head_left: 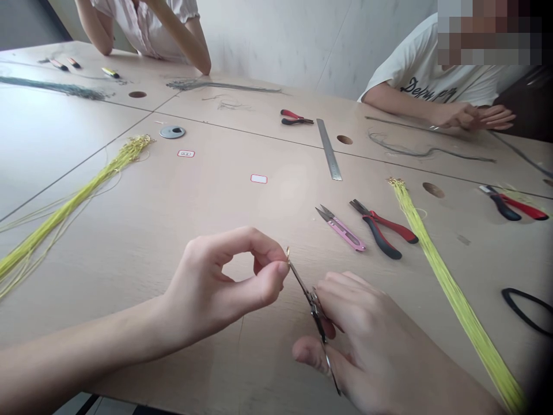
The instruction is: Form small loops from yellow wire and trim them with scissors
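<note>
- Left hand [224, 282]: thumb and index fingers [280, 270] pressed together, pinching a small gold ring [287, 252]
- Right hand [367, 340]: fingers curled around slim dark scissors [311, 302], tip touching the ring at the pinch
- Both hands held just above the worktop [181, 202], near its near edge
- Open room left of the hands
- Pink thread snips [345, 233] and red-handled pliers [382, 227] just up-right
- Yellow cord bundle [458, 300] farther right

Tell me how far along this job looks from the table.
Seemingly done: a gold-tipped yellow-green cord bundle and a second bundle lie on the table. In hand: the left hand pinches a small gold ring against a slim dark metal tool held by the right hand. Left: cannot tell.
</note>
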`<action>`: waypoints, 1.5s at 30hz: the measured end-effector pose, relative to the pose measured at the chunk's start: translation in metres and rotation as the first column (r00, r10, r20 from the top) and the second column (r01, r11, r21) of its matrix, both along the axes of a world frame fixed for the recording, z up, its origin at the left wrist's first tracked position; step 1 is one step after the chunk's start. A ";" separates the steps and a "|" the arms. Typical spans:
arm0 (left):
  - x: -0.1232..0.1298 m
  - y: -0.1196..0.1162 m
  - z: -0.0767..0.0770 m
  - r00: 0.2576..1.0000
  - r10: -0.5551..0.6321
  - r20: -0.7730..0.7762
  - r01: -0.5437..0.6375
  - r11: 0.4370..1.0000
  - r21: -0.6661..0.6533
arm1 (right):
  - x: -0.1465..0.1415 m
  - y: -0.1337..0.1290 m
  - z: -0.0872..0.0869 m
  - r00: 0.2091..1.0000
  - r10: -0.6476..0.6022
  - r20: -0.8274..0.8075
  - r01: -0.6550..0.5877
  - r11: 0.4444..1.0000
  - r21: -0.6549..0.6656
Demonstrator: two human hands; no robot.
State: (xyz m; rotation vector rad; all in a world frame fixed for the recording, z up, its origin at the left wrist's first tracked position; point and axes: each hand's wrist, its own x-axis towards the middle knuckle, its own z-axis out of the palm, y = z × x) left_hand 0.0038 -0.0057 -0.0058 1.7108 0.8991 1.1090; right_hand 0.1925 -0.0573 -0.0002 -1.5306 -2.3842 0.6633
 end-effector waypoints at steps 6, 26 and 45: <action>0.000 0.001 -0.001 0.999 -0.030 0.015 0.030 1.000 -0.006 | 0.001 0.001 0.000 1.000 -0.012 0.023 0.012 1.000 -0.010; 0.000 0.002 0.002 1.000 -0.013 0.001 0.013 1.000 -0.006 | 0.000 0.000 0.003 0.997 0.005 0.071 -0.009 0.998 0.059; -0.001 0.002 0.003 0.999 -0.045 -0.004 0.045 0.997 -0.068 | 0.000 -0.001 0.003 0.998 -0.041 0.054 0.042 0.999 -0.025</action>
